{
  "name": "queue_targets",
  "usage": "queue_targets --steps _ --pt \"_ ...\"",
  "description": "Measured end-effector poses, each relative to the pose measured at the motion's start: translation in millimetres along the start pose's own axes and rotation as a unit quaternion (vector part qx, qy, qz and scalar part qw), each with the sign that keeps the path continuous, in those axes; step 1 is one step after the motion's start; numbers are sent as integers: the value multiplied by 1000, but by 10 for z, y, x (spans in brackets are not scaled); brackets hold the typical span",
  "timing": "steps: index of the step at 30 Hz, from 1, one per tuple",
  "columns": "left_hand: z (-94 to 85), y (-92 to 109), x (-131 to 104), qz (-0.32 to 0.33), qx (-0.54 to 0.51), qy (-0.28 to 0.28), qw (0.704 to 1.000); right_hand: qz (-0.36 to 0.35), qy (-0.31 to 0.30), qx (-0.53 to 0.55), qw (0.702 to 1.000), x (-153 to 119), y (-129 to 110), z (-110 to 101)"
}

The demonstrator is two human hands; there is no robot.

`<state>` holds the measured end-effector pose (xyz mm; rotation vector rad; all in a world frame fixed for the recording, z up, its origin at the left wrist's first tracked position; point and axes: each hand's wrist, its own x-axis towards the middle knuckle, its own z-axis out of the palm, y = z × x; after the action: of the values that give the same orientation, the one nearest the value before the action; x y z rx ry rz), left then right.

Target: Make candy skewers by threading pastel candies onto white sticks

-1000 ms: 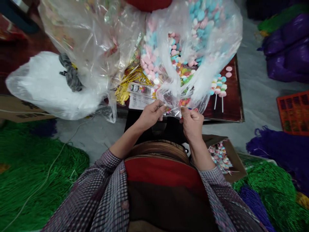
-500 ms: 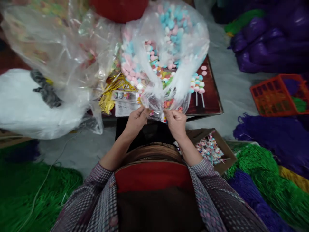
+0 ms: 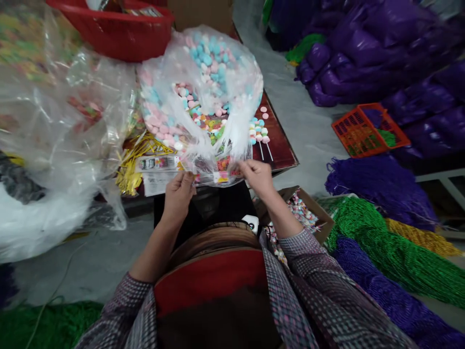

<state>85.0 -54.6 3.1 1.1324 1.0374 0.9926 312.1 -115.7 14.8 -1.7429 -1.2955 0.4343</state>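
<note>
In the head view, my left hand [image 3: 178,194] is closed in a pinch at the table's front edge, and what its fingertips hold is too small to make out. My right hand [image 3: 257,175] pinches the crumpled edge of a clear plastic bag [image 3: 238,128]. Pink, blue and white marshmallows [image 3: 214,60] fill this bag. Between my hands lies a pink and yellow printed wrapper [image 3: 220,177] under clear plastic. Colourful gummy candies [image 3: 214,125] show in the bag's opening. Right of it lie marshmallow skewers [image 3: 259,131] on white sticks.
Gold twist ties [image 3: 140,155] and printed clear packets [image 3: 158,163] lie left of the bag. A red basin [image 3: 119,34] stands behind. Below the table's right corner is a cardboard box [image 3: 321,220] of wrapped candies. An orange crate [image 3: 358,133] and purple sacks [image 3: 363,58] stand right.
My hands have moved apart, the left one away from the gathered plastic. The view has swung to the right, bringing more of the red basin and purple sacks into sight.
</note>
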Motion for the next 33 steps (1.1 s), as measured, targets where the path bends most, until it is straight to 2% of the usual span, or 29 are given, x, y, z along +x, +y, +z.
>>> queue_targets --steps 3,4,6,9,14,17,20,23,25,27,30,33 --pt "-3 61 24 -12 -76 38 996 48 104 -164 980 260 261 -324" --pt "-1 72 25 -12 -91 42 995 72 106 -225 966 341 348 -413" --pt "9 81 19 -12 -111 40 993 127 69 -321 936 466 498 -533" --pt "27 83 -1 -14 -124 36 992 176 10 -391 903 551 638 -577" --pt "30 114 -7 -7 -124 32 992 194 29 -398 896 564 762 -571" --pt "35 113 4 -3 -124 28 992 205 69 -357 909 562 855 -608" --pt "36 82 16 -10 -133 25 991 211 123 -271 931 537 963 -652" --pt "25 58 37 -15 -151 19 988 205 181 -110 956 458 1026 -673" --pt "19 56 58 -22 -163 17 986 195 207 8 959 368 1009 -670" --pt "20 63 84 -32 -178 16 983 179 208 103 956 254 931 -655" --pt "23 81 117 -35 -196 11 980 150 169 188 956 69 727 -613" --pt "-9 124 127 -11 -136 -2 991 131 116 224 959 -86 499 -555"
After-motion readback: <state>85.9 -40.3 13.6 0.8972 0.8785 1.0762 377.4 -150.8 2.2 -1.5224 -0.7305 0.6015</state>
